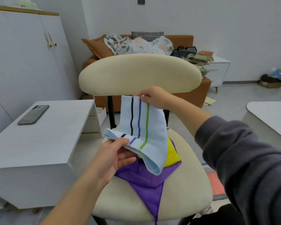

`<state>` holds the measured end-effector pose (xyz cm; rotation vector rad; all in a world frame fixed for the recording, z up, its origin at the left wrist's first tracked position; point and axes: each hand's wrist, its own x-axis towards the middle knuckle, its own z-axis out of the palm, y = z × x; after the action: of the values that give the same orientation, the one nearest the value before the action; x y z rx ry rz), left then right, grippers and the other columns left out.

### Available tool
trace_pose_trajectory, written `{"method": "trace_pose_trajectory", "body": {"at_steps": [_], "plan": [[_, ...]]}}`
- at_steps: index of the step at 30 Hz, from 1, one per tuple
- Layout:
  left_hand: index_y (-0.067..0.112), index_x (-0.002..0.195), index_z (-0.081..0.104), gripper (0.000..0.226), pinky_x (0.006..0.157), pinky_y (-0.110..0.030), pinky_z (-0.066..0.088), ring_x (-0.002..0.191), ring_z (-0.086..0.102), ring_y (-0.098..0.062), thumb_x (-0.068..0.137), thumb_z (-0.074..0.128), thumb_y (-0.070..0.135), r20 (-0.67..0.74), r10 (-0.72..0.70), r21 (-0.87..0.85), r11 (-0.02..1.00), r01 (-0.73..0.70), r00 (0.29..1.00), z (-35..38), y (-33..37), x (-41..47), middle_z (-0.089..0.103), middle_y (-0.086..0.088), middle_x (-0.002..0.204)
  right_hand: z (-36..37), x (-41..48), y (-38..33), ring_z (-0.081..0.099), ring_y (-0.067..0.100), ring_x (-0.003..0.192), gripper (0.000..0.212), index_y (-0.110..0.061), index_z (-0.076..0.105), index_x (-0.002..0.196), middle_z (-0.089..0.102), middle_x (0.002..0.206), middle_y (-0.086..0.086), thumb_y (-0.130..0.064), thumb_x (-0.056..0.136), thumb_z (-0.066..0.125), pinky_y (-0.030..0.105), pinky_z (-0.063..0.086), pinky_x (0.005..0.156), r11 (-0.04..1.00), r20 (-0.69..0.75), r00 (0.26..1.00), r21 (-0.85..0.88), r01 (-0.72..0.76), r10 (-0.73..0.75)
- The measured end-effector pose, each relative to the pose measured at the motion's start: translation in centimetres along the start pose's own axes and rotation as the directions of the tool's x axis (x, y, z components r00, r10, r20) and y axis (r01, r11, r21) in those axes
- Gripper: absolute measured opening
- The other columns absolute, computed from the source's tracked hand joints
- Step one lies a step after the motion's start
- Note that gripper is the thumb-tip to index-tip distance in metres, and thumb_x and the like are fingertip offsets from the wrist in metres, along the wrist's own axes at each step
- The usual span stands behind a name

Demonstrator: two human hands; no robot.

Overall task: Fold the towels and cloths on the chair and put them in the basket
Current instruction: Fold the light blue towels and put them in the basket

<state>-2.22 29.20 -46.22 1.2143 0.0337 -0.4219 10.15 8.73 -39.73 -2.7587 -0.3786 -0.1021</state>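
Left hand (110,156) and right hand (154,98) fingers (144,96) pinch the striped towel (143,120), held lengthwise upright

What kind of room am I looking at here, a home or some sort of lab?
Most likely a lived-in room of a home, perhaps a living room: a brown sofa heaped with floral bedding, a tall white cupboard, and cloths piled on a cream dining chair.
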Motion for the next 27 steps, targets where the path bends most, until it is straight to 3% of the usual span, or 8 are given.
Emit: {"method": "trace_pose_trajectory", "body": {"at_steps": [5, 8, 11, 13, 16, 20, 23, 27], "plan": [[0.004, 0.106, 0.060, 0.018, 0.045, -0.023, 0.054, 0.060, 0.070, -0.020, 0.090, 0.053, 0.005, -0.027, -0.091, -0.052, 0.995, 0.089, 0.996, -1.2, -2.3, -0.7, 0.072, -0.014, 0.087, 3.1, -4.2, 1.4, 0.050, 0.012, 0.121, 0.059, -0.026, 0.033, 0.147, 0.042, 0.147, 0.000, 0.002, 0.095, 0.037, 0.025, 0.043, 0.094, 0.999, -0.002, 0.999, -0.020, -0.051, 0.051], [0.006, 0.105, 0.061, 0.017, 0.047, -0.024, 0.055, 0.061, 0.070, -0.020, 0.090, 0.052, 0.005, -0.006, -0.080, -0.060, 0.995, 0.079, 0.997, -1.8, -2.8, -1.3, 0.073, -0.012, 0.087, 5.1, -9.9, 1.6, 0.023, 0.014, 0.143, 0.081, -0.032, 0.023, 0.149, 0.027, 0.155, -0.006, 0.013, 0.083, 0.037, 0.029, 0.031, 0.108, 1.000, 0.061, 0.998, -0.024, -0.006, 0.007], [0.006, 0.107, 0.061, 0.019, 0.050, -0.024, 0.056, 0.062, 0.070, -0.019, 0.091, 0.051, 0.004, 0.025, -0.062, -0.069, 0.996, 0.063, 0.998, -1.8, -3.0, -2.0, 0.072, -0.012, 0.087, 8.0, -15.5, 1.9, -0.007, 0.004, 0.144, 0.097, -0.044, -0.009, 0.145, -0.004, 0.153, -0.025, -0.002, 0.082, 0.052, 0.029, 0.006, 0.116, 0.974, 0.203, 0.972, -0.165, 0.156, -0.122], [0.005, 0.106, 0.061, 0.019, 0.050, -0.025, 0.056, 0.061, 0.070, -0.019, 0.091, 0.051, 0.004, 0.026, -0.060, -0.089, 0.994, 0.062, 0.998, -1.6, -3.3, -2.3, 0.073, -0.011, 0.084, 10.6, -17.8, 2.0, -0.012, 0.003, 0.144, 0.106, -0.045, -0.018, 0.142, -0.012, 0.151, -0.029, -0.017, 0.080, 0.063, 0.032, -0.001, 0.118, 0.953, 0.114, 0.974, -0.208, 0.218, -0.198], [0.006, 0.107, 0.061, 0.020, 0.051, -0.025, 0.056, 0.062, 0.070, -0.018, 0.090, 0.051, 0.004, 0.051, -0.062, -0.144, 0.987, 0.069, 0.997, -1.4, -3.7, -2.8, 0.073, -0.011, 0.084, 14.8, -19.0, 1.7, 0.003, 0.007, 0.146, 0.109, -0.039, -0.005, 0.149, 0.000, 0.156, -0.024, -0.026, 0.076, 0.076, 0.043, 0.017, 0.117, 0.967, -0.200, 0.948, -0.102, 0.231, -0.248], [0.007, 0.108, 0.060, 0.021, 0.052, -0.026, 0.056, 0.064, 0.070, -0.019, 0.090, 0.050, 0.004, 0.099, -0.039, -0.142, 0.988, 0.053, 0.994, -1.6, -4.1, -2.9, 0.073, -0.012, 0.087, 16.7, -18.3, 0.4, 0.023, 0.011, 0.142, 0.086, -0.021, 0.023, 0.147, 0.035, 0.150, -0.003, -0.024, 0.079, 0.076, 0.044, 0.029, 0.112, 0.980, -0.489, 0.863, 0.067, 0.186, -0.130], [0.009, 0.114, 0.058, 0.027, 0.055, -0.027, 0.057, 0.069, 0.071, -0.021, 0.089, 0.051, 0.003, 0.120, -0.013, -0.084, 0.996, 0.024, 0.993, -2.5, -4.5, -2.7, 0.072, -0.012, 0.095, 16.6, -18.2, 0.1, 0.037, 0.011, 0.134, 0.066, -0.018, 0.036, 0.140, 0.048, 0.141, 0.002, -0.022, 0.083, 0.069, 0.038, 0.030, 0.111, 0.972, -0.542, 0.829, 0.083, 0.219, -0.140], [0.012, 0.112, 0.058, 0.044, 0.061, -0.031, 0.058, 0.083, 0.071, -0.022, 0.070, 0.072, 0.009, 0.134, 0.020, 0.097, 0.995, -0.033, 0.991, -4.9, -5.9, -2.5, 0.071, -0.010, 0.101, 16.7, -18.9, 0.5, 0.031, 0.002, 0.136, 0.051, -0.020, 0.037, 0.140, 0.043, 0.143, -0.002, -0.037, 0.094, 0.052, 0.027, 0.024, 0.114, 0.964, -0.485, 0.859, 0.104, 0.245, -0.166]]}}
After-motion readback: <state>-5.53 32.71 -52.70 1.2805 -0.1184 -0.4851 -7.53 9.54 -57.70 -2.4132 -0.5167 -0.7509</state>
